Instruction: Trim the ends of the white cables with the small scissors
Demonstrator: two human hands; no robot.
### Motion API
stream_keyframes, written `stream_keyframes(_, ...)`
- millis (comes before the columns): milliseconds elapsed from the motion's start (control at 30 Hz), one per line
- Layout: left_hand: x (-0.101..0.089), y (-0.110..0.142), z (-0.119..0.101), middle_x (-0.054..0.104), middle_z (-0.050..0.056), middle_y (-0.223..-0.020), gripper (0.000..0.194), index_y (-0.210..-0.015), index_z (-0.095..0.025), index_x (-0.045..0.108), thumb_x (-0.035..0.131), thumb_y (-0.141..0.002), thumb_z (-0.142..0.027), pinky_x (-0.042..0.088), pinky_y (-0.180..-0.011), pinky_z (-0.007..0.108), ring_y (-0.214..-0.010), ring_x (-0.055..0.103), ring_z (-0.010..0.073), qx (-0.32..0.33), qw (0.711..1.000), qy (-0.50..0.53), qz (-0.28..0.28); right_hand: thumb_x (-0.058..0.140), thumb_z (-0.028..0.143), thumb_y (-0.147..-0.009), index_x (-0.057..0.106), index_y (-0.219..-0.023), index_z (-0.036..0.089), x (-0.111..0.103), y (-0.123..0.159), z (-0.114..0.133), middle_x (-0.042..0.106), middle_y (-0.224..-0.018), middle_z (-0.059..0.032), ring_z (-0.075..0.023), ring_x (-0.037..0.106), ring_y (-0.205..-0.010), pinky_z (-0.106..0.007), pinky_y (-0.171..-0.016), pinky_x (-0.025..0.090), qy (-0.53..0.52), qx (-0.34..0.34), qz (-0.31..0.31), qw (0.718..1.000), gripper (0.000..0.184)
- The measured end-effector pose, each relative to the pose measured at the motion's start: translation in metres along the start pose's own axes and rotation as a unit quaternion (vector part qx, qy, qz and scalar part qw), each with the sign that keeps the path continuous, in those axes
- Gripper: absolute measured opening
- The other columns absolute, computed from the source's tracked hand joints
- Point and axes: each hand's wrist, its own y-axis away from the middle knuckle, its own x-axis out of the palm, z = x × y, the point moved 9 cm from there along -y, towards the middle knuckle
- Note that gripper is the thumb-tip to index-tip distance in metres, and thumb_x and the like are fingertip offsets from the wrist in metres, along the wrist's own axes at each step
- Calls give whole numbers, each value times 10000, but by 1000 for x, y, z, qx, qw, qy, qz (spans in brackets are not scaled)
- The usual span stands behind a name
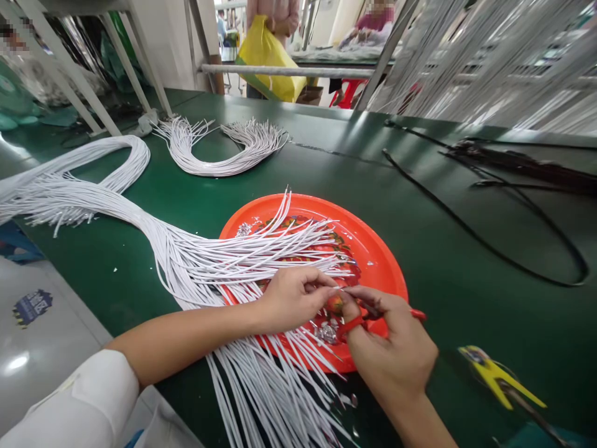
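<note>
A large bundle of white cords (219,255) lies across a red oval tray (387,267) with a printed pattern. Above the tray, my left hand (298,298) pinches the end of one cord between thumb and fingertips. My right hand (392,342) is wrapped round red-handled scissors (353,326), whose blades are mostly hidden by the fingers. The fingertips of both hands meet at the cord's end. Small silvery scraps (326,331) lie in the tray below my hands, with more scraps (244,229) near its far left rim.
Another curved bundle of white cords (219,167) lies farther back on the green table (317,168). Black cords (504,261) stretch over the right side. A yellow tool (501,376) lies at the lower right. Beyond the table, a person holds a yellow bag (268,56).
</note>
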Motion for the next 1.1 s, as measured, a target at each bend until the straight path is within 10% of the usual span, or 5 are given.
stream_keyframes(1100,2,0,-1,542,-23,-570,91,-739,-90,577,574,-731,-181,357,-451,163,-431,420,21,-71,985,155,17,487,248,-803,673,-883,161,17,4,2,564,-519,-19,-120,456,-494,-247,-481,196,277,-124,100,948,220)
